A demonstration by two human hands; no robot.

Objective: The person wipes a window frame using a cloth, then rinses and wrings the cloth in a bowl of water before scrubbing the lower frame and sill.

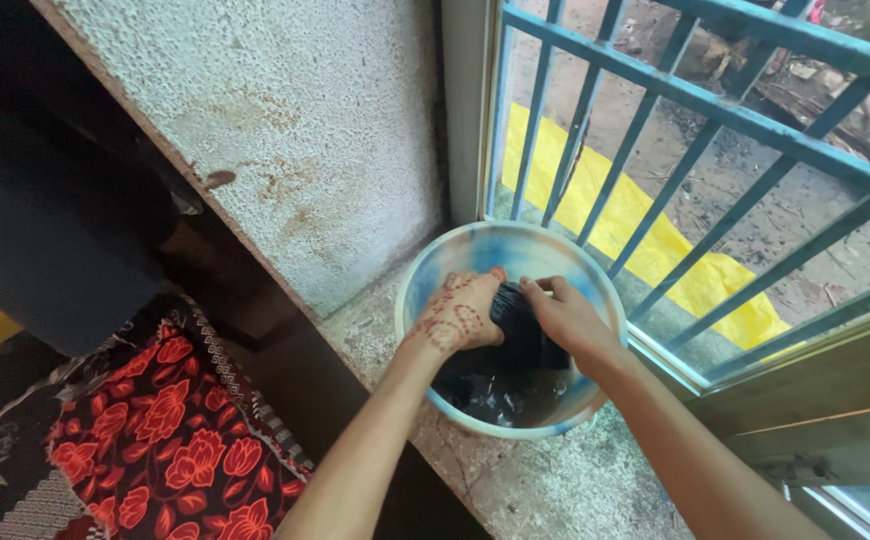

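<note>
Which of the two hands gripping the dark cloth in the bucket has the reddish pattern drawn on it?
The left hand: its back carries a reddish-brown henna pattern, while the right hand is bare. Both clutch the black cloth over the blue bucket.

Glossy plastic basin [425, 270], wet dark cloth [520, 340]

The cloth [521, 330] is mostly covered by the left hand [458, 316] and the right hand [563, 316]; its lower part sinks into dark water, so its shape and size cannot be told. The fingertips of both hands are partly buried in its folds. Both arms are cut off by the bottom edge. The basin [425, 270] has its near rim partly behind the arms. The railing [655, 110] runs out past the top and right edges. The red flowered fabric [170, 440] is cut by the bottom and left edges. The dark shape [45, 200] upper left is too shadowed to identify.
</note>
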